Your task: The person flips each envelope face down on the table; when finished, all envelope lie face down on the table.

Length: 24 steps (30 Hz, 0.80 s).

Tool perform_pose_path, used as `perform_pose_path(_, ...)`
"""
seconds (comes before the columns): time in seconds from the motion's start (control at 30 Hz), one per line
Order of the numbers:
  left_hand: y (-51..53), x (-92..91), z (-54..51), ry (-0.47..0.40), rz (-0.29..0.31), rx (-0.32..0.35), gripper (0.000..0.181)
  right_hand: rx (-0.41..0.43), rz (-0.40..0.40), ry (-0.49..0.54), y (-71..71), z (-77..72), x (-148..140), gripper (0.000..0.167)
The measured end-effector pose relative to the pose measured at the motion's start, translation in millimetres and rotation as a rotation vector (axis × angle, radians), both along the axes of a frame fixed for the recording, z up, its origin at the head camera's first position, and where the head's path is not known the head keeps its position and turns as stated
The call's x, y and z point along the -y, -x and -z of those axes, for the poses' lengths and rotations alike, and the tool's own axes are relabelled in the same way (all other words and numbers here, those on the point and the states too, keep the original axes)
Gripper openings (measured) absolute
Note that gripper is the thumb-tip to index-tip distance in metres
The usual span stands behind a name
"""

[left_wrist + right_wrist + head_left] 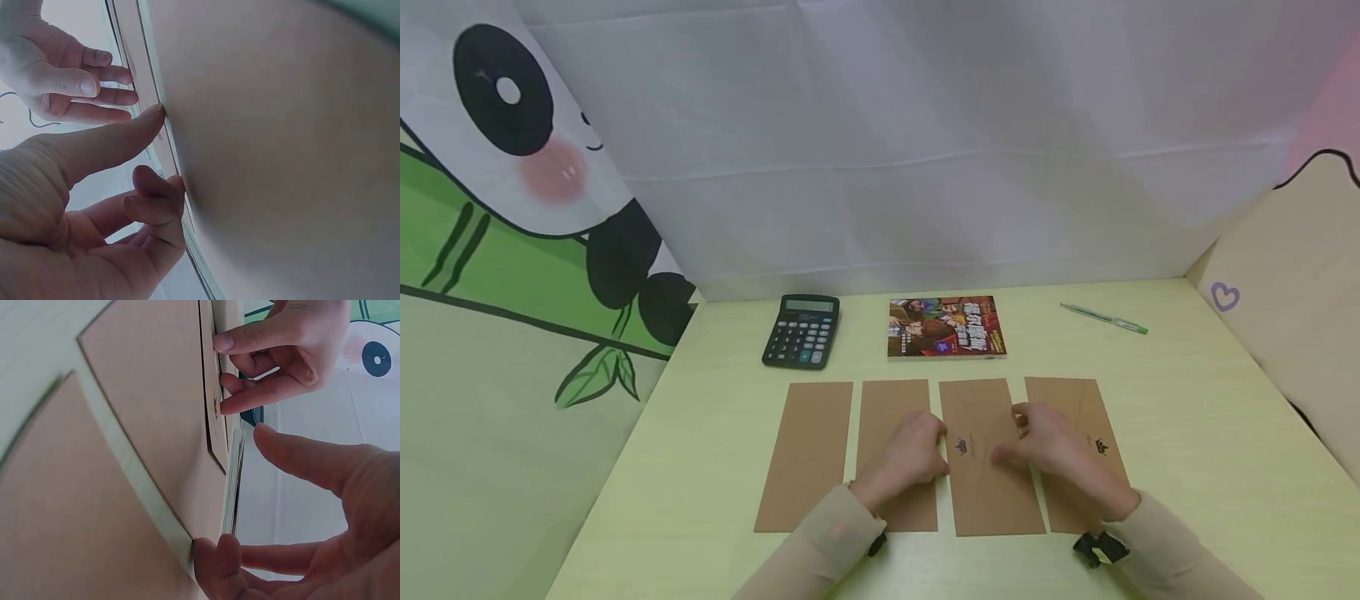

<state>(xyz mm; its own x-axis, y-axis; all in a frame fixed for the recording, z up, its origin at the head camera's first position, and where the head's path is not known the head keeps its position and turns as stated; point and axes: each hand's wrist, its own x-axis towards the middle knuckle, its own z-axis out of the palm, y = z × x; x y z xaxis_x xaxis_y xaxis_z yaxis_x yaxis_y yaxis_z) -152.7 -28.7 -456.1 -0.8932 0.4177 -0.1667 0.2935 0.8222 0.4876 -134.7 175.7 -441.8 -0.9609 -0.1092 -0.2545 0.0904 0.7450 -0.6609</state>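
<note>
Several brown kraft paper envelopes lie side by side in a row: a plain one [808, 450] at the far left, another plain one [887, 400], one with a small crown print [985, 500], and a crown-printed one [1067, 400] at the right. My left hand [910, 454] lies over the second envelope, its thumb and fingertips at the left edge of the third. Over the right edge of that third envelope is my right hand [1052, 446], with thumb and fingers apart. In the right wrist view, the fingertips of the right hand [294, 519] touch near the envelope's edge.
Behind the row stand out a black calculator [802, 332], a colourful book [947, 327] and a green pen [1105, 318]. The pale table [685, 467] meets a white cloth wall [925, 208] at the back, with printed panels at both sides.
</note>
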Motion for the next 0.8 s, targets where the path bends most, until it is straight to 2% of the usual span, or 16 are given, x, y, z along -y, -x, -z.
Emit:
perform_pose_path(0.43, -0.4, -2.5, -2.4, 0.042, 0.017, -0.038, 0.024, 0.009, 0.012, 0.003, -0.7, -2.1, -1.1, 0.080)
perform_pose_path(0.8, -1.9, -3.4, -3.1, 0.017, 0.000, -0.010, 0.024, 0.041, 0.021, 0.049, 2.6, -0.6, -6.9, 0.081)
